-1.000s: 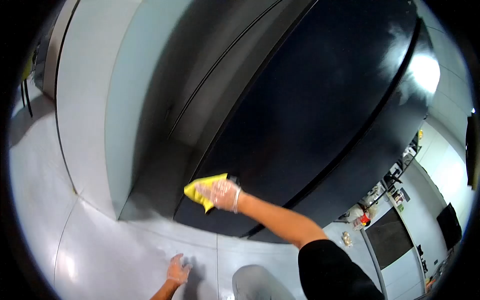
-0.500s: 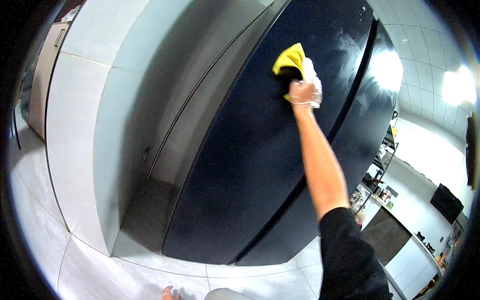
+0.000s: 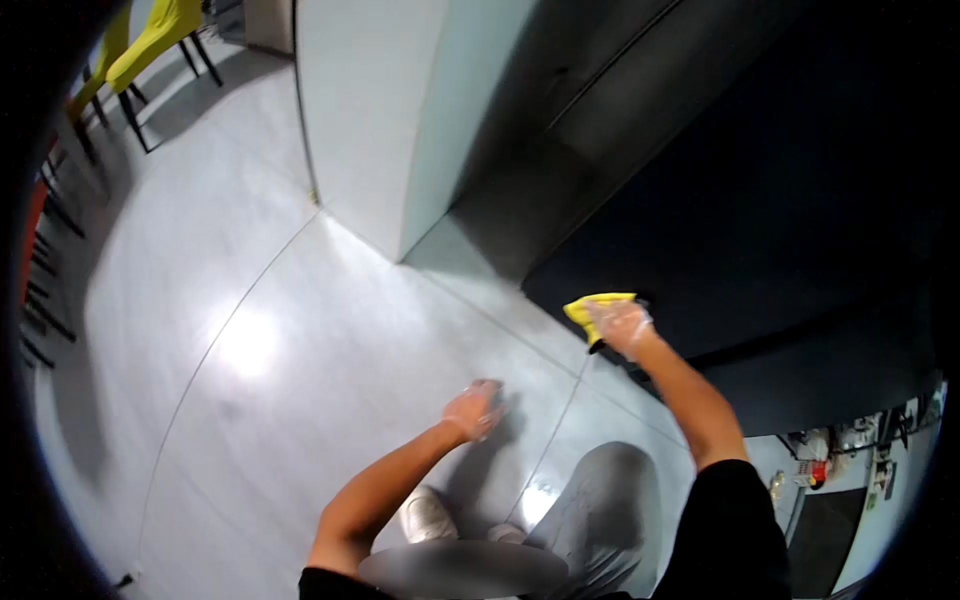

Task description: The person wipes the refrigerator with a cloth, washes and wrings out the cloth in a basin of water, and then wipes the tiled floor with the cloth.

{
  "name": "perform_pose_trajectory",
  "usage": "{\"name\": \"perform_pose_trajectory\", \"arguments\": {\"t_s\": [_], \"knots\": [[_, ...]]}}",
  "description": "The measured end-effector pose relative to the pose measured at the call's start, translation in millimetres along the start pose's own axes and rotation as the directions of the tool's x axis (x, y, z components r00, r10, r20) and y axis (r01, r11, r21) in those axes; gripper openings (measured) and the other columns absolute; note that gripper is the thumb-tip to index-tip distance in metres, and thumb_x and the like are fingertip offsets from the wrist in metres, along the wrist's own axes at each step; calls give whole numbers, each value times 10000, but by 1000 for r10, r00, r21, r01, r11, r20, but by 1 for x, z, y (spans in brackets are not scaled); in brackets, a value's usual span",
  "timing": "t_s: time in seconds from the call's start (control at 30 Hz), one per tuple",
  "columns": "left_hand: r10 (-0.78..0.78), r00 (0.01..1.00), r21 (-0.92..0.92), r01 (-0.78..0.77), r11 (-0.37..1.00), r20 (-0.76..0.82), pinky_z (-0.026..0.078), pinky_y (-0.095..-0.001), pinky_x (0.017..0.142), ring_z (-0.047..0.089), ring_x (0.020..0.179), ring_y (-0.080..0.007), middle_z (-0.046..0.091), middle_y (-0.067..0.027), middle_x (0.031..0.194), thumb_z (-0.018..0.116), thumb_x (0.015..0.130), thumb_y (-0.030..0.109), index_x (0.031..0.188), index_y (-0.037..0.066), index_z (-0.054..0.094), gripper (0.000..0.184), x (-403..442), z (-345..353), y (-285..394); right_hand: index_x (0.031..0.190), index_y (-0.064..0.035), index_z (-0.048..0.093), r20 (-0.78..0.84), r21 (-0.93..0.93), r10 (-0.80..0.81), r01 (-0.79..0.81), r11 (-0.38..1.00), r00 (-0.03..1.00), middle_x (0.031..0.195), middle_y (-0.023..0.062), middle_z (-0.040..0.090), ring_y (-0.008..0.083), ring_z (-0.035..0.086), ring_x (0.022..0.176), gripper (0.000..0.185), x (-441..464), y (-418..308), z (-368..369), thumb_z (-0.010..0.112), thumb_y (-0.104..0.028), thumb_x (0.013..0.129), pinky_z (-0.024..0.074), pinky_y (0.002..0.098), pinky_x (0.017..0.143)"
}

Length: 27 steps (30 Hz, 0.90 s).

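Observation:
My right hand point(image 3: 622, 326), in a clear plastic glove, grips a yellow cloth point(image 3: 600, 300) near the bottom edge of a tall dark refrigerator point(image 3: 740, 250). Part of the cloth spreads out past the fingers, and a dark patch shows at its lower end. My left hand point(image 3: 474, 409), also in a clear glove, hangs over the floor with its fingers loosely bent and apart. Nothing shows in it, and it touches neither the cloth nor the refrigerator.
A pale wall corner point(image 3: 400, 130) stands left of the refrigerator, with a dark recess between. Light tiles point(image 3: 250, 400) cover the floor. Yellow chairs point(image 3: 160, 40) stand at the upper left. Below are my knee point(image 3: 610, 500) and shoe point(image 3: 428, 515). Shelves with goods point(image 3: 850, 440) are at the right.
My right hand has moved with the yellow cloth from high on the refrigerator door down to its bottom edge. The view has tilted down, and my left hand has come into sight.

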<state>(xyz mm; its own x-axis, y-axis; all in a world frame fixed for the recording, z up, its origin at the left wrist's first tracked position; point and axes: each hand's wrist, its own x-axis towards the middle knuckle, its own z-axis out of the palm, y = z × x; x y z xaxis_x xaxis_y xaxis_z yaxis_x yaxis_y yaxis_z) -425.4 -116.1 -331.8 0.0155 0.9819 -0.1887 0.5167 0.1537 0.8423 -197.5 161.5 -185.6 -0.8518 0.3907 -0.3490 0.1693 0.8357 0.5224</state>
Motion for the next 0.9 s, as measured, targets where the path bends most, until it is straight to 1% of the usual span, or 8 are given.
{"name": "perform_pose_trajectory", "arguments": {"t_s": [0.27,0.37,0.5,0.57,0.63,0.7,0.77,0.9], "knots": [[-133,974,-164,164,973,183,514,-462,983,623,1176,-382,581,-198,1351,649,968,351,1363,65,515,506,32,14,2,1551,-197,422,-466,-697,37,-392,600,884,1032,53,710,129,619,699,669,-150,181,-241,706,-257,948,548,309,584],[-97,988,-180,118,977,118,521,-442,965,640,1155,-355,602,-180,1322,666,962,328,1330,57,547,472,56,38,-27,1466,-175,546,-783,-389,89,-596,703,615,1407,43,637,187,699,1036,662,-182,234,-278,762,-60,851,602,326,883],[-33,997,-257,50,965,70,516,-433,974,642,1142,-364,595,-190,1326,675,955,300,1312,48,570,450,63,45,-34,1420,-104,572,-949,-90,112,-590,802,296,1395,81,645,239,619,1287,577,-131,191,-194,744,-44,873,542,390,1043],[-54,994,-308,81,948,95,511,-433,983,639,1136,-375,591,-199,1329,676,951,270,1316,43,570,443,61,39,-40,1422,-126,575,-947,-155,41,-563,812,319,1359,63,673,136,735,937,455,-87,150,-121,654,-238,989,588,258,709],[-132,982,-299,166,940,133,508,-434,984,640,1126,-380,587,-207,1333,676,946,242,1316,37,572,435,46,6,-6,1489,-157,528,-807,-152,172,-480,864,565,1152,39,750,39,387,511,518,-45,76,-50,652,-233,992,374,214,419],[-158,979,-247,185,951,127,518,-421,969,652,1111,-359,584,-212,1321,678,950,211,1323,16,563,436,38,0,-8,1553,-118,437,-529,-113,196,-298,948,826,828,39,697,77,510,539,634,-2,4,23,669,-170,966,458,233,458],[-127,989,-149,137,979,77,541,-393,940,676,1091,-311,580,-215,1294,680,963,177,1339,-21,545,446,28,4,-24,1578,-87,382,-48,8,148,-148,989,988,964,77,734,167,690,747,693,39,-49,61,670,-116,948,579,303,633],[-126,989,-118,134,984,78,546,-398,914,679,1044,-309,570,-221,1305,671,971,168,1331,-25,545,427,24,7,-33,1597,-69,326,187,113,123,-145,983,975,1175,130,718,261,719,1045,715,38,-67,62,648,-100,960,589,385,873]]}}
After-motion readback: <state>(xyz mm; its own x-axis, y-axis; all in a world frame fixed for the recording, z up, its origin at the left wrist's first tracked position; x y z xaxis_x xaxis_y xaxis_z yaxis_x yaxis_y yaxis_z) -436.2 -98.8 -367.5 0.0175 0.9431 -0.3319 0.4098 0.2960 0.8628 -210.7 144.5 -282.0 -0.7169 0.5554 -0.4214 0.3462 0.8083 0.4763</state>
